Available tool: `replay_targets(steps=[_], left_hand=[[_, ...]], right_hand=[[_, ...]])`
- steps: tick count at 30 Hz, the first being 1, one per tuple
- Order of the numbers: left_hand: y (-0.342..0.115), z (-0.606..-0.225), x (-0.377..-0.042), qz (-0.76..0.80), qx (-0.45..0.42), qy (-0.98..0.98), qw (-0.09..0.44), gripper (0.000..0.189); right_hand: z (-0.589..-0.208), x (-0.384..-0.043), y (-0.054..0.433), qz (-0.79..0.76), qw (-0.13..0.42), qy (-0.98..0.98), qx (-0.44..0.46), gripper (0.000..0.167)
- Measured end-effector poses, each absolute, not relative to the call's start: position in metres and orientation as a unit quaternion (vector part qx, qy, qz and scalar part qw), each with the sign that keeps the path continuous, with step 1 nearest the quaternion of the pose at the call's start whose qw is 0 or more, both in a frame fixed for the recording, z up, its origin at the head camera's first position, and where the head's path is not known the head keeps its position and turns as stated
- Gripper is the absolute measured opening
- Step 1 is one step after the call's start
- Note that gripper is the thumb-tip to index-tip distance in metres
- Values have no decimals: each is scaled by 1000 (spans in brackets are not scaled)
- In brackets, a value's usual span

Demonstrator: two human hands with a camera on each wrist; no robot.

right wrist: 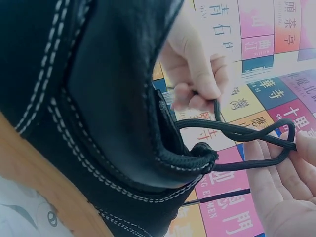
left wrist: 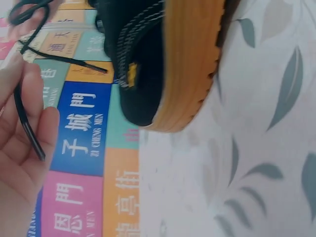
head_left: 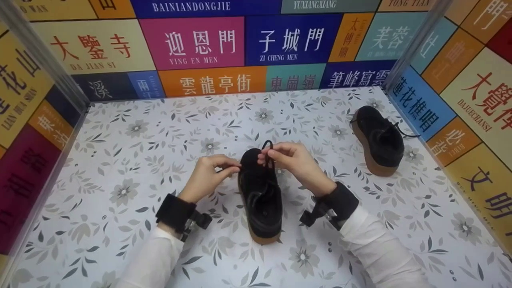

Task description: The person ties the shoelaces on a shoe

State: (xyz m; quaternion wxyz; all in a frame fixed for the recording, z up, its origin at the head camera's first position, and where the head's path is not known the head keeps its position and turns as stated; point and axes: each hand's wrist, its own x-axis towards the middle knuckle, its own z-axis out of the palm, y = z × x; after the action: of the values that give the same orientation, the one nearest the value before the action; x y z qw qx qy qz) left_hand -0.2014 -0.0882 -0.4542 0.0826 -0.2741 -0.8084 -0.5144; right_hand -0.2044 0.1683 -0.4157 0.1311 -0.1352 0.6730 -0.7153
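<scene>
A: Nearest?
B: 2 white sleeves [head_left: 148,256], black wrist straps [head_left: 176,210] at the cuffs.

A: Then?
B: Black shoe [head_left: 264,200], tan sole [head_left: 264,240], upright between the forearms on the leaf-print surface [head_left: 224,262]. Heel toward the person, toe away.

A: Hands?
B: Left hand [head_left: 208,176] just left of the shoe, thumb and fingertips together, pinching 1 strand of the lace [right wrist: 254,164]; a free tip lies across its fingers. Right hand [head_left: 294,164] by the toe end, fingers bent, thumb pressed down, pinching a loop of the same lace.

A: Farther?
B: 2nd shoe [head_left: 384,142], back right, well apart, untouched, toe away, its lace sticking out right. Behind: coloured panels [head_left: 192,44] with Chinese characters.
</scene>
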Motion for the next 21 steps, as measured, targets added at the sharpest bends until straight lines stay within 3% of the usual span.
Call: replay_targets(steps=[12, 21], left_hand=[[-129, -447, -183, -478, -236, -837, 125, 8], [-153, -450, -173, -471, -198, -855, 86, 8]], right_hand=[[-425, -201, 173, -725, 124, 665, -130, 21], [-438, -197, 177, -723, 121, 672, -104, 17]])
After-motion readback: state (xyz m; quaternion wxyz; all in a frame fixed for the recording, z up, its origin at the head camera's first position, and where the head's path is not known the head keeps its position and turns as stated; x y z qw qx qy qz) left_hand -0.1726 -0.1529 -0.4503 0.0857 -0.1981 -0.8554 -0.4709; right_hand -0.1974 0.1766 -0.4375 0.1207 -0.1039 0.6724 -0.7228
